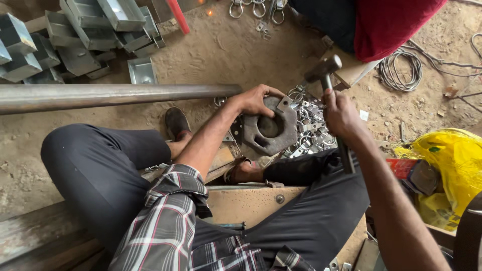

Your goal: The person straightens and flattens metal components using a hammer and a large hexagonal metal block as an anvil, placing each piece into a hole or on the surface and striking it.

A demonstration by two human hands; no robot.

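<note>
left hand curled over small metal piece on iron block | right hand fisted around raised hammer

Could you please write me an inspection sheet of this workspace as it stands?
Surface: bare sandy ground, dusty and uneven.
Job's things: heavy six-sided metal block with a round hollow, a small metal piece lying on its top edge; hammer raised above it.
Clutter: pile of small shiny metal fittings beside the block; yellow plastic bag.
Grippers: left hand grips the block's edge; right hand holds the hammer handle.
Cables: coiled wire on the ground.
Surroundings: long steel pipe, stacked grey metal channel pieces, a second person's red cloth.
</note>
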